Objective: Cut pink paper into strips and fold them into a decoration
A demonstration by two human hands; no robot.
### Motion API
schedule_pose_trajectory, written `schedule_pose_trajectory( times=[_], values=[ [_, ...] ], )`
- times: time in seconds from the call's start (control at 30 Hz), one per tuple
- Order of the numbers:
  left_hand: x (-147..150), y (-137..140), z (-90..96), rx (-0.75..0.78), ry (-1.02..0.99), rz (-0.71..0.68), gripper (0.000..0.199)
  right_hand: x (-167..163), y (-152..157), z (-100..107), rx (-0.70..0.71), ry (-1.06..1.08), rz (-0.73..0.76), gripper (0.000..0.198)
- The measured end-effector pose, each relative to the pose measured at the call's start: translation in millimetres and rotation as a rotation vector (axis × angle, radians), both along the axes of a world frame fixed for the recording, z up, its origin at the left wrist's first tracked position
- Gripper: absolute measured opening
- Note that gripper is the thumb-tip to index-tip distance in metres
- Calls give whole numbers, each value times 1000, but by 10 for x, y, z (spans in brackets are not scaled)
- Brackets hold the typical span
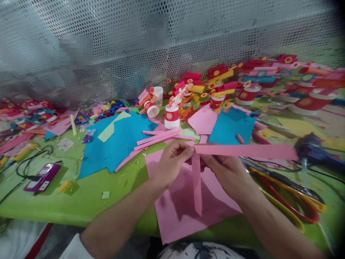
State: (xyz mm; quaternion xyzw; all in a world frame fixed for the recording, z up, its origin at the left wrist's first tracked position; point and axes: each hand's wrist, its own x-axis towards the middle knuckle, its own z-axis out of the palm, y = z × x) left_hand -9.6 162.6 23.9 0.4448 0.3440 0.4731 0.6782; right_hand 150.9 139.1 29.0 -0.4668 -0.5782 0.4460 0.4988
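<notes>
Paper strip meets a hanging length above the pink sheet | left hand: grip pinched at the join | right hand: grip part-hidden, can't tell if clamped | risk: a loosened pinch could skew the corner

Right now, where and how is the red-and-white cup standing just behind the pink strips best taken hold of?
I'd probably grip the cup around its lower wall, from the near side: paper rolls stick up from its top, other cups stand behind it, and pink strips lie low in front.
</notes>
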Motion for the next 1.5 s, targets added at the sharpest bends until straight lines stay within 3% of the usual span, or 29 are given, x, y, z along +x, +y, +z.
schedule_pose_trajectory(
  times=[0.2, 0.5, 0.73, 0.93, 1.17, 1.5],
  values=[
    [17, -21, -59, 125, 123, 77, 28, -31, -2, 37, -141, 94, 59, 29],
    [41, -115, -23, 282, 277, 136, 27, -42, -23, 54, -89, 135, -120, 26],
    [30, -148, 23, 341, 268, 156, 22, -13, -16, -83, -58, 164, -108, 23],
    [-9, -106, 56, 460, 273, 228, 20, -16, -30, -37, -42, 109, -102, 25],
    [-19, -85, 55, 482, 280, 213, 20, -3, -27, -29, -45, 107, -125, 25],
    [-10, -83, 76, 422, 208, 188, 15, -55, -16, 16, -129, 296, -83, 15]
  ],
)
